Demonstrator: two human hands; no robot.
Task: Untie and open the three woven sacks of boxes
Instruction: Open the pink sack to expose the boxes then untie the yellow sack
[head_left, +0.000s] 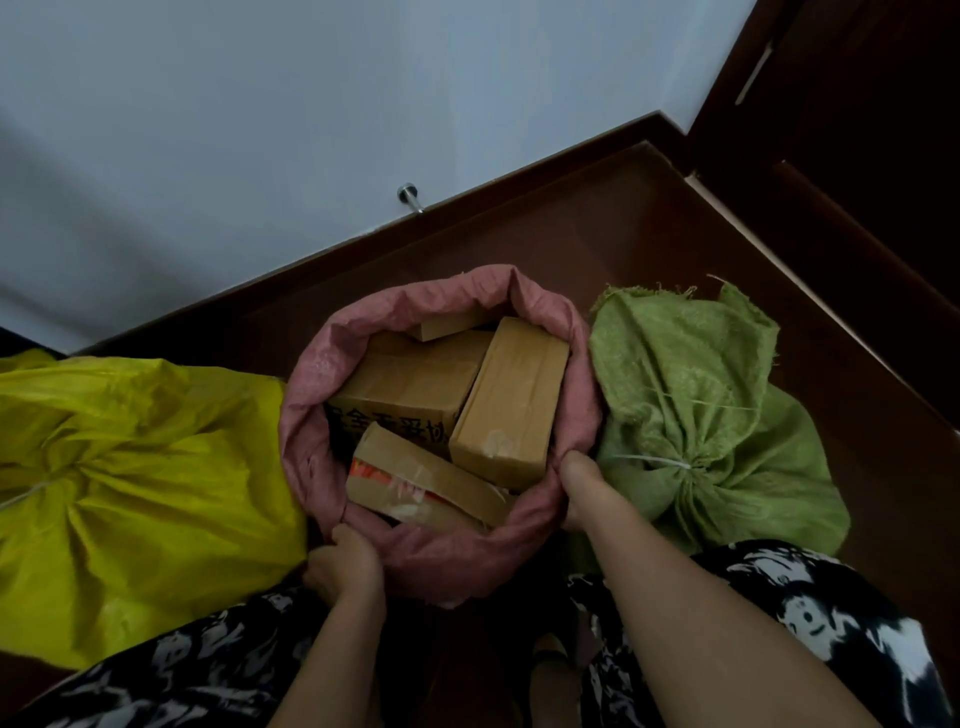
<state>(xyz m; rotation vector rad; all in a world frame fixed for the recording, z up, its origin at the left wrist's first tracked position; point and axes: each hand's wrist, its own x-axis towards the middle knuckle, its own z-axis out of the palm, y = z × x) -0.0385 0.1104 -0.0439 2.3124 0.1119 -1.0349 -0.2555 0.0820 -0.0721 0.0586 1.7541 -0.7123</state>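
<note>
A pink woven sack (311, 415) stands open in the middle, its rim rolled down around several brown cardboard boxes (511, 395). My left hand (343, 564) grips the near left part of the rim. My right hand (579, 488) grips the rim at the near right, fingers curled over the edge. Left of it lies a yellow sack (135, 483), gathered and tied with a pale string. To the right stands a green sack (691, 415), its neck bunched and tied with white string (654, 460).
Dark brown wooden floor (649, 228) meets a white wall (260, 130) with a dark skirting board. A metal door stop (409, 196) sticks out low on the wall. A dark wooden door frame (831, 156) rises at the right. My patterned black-and-white clothing fills the bottom.
</note>
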